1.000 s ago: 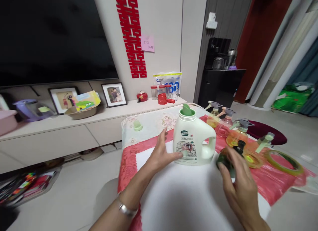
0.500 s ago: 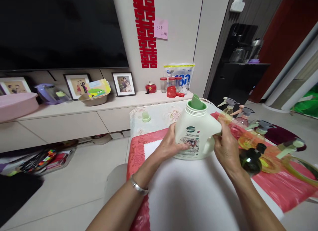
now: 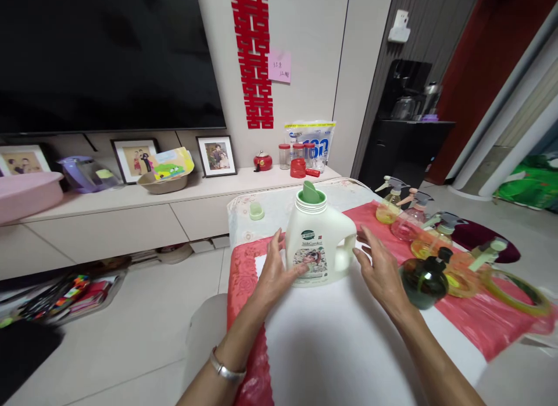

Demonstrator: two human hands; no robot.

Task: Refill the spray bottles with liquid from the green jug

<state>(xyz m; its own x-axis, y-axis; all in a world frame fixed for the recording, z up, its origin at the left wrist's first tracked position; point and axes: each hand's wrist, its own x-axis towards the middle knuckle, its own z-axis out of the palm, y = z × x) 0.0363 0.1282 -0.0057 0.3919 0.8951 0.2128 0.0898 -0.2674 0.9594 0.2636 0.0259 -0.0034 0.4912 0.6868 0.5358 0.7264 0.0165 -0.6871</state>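
A white detergent jug [image 3: 316, 240] with an open green spout stands upright on the white cloth of the table [image 3: 331, 336]. My left hand [image 3: 275, 272] rests against the jug's lower left side, thumb on the label, fingers spread. My right hand [image 3: 380, 269] hovers open just right of the jug's handle, not touching it. A dark green round bottle [image 3: 425, 281] with a black cap stands right of that hand. The jug's loose green cap [image 3: 257, 210] lies on the far left part of the table.
Several spray bottles [image 3: 414, 220] with coloured liquid stand along the table's right side on a red cloth, beside a green ring [image 3: 517, 287]. A low TV cabinet [image 3: 131, 220] with photo frames, jars and a basket runs behind. Clutter lies on the floor at left.
My right hand has let go of the jug's handle and opened beside it. The jug stands upright again, slightly further left. Earlier the right hand was on the dark green bottle.
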